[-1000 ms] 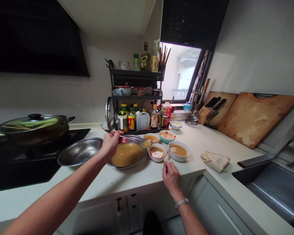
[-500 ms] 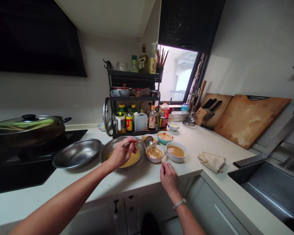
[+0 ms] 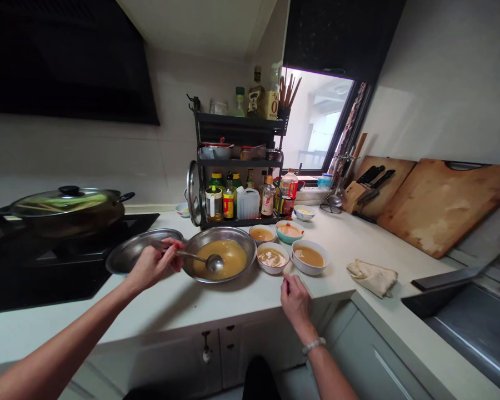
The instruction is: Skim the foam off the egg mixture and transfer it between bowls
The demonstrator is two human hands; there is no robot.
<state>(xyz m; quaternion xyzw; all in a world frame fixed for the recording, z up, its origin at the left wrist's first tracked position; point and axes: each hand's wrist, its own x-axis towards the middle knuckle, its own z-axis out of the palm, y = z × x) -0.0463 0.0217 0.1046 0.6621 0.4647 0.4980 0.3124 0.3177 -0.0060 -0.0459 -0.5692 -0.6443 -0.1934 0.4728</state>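
My left hand (image 3: 160, 261) grips the handle of a metal ladle (image 3: 191, 256), whose scoop dips into yellowish liquid in a wide steel basin (image 3: 250, 239). Fingers curled, my right hand (image 3: 295, 297) is at the front of a small bowl (image 3: 273, 270) of brownish liquid with pale streaks on top. Whether it holds anything is hidden. Beside that bowl stand a white bowl (image 3: 310, 270) of tan liquid, a turquoise bowl (image 3: 289, 239) and another small bowl (image 3: 262, 238), each with similar liquid.
A second steel basin (image 3: 125, 253) sits by the hob, where a lidded pan (image 3: 66, 214) stands. Behind is a black rack (image 3: 239, 163) with bottles. To the right are a folded cloth (image 3: 373, 276), a knife block (image 3: 356, 194), cutting boards (image 3: 445, 205) and a sink (image 3: 462, 328).
My left hand has moved left with the ladle, from over the small bowls down into the basin. The streaked bowl's surface now shows more white. My right hand stays near that bowl.
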